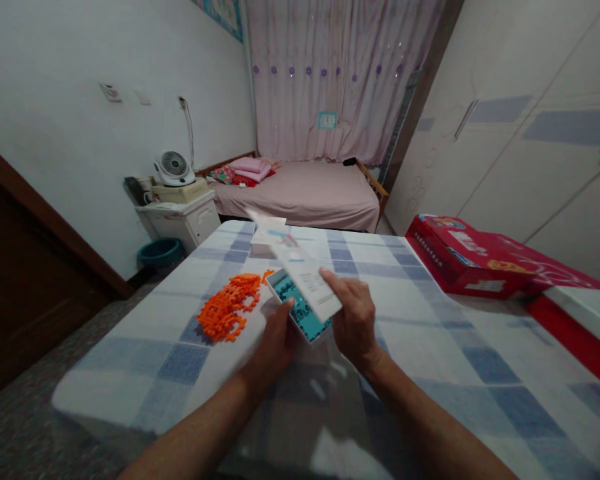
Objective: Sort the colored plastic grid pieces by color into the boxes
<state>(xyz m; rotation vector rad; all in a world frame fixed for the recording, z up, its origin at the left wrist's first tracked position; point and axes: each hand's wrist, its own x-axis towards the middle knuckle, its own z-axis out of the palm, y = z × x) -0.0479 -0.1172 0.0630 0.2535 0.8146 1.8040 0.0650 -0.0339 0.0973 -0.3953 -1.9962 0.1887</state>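
Note:
A shallow white box (314, 338) holds teal foam-like pieces (307, 319) with toothed edges. My left hand (279, 328) grips its near left side, the thumb over the rim. Between the thumb and fingers of my right hand (354, 310) is a flat white printed sheet (305, 270), tilted above the box and covering part of its inside. Whether it is a lid or a leaflet I cannot tell; its far end is blurred. Left of the box lies a heap of orange toothed pieces (227, 308) on the tablecloth.
Behind the sheet stands another whitish object (261, 249), partly hidden. Red boxes (460, 257) line the right side of the table, with a white box or lid (587, 310) among them. The checked tablecloth (145, 333) reaches the table's rounded left corner. A bed (310, 193) stands beyond.

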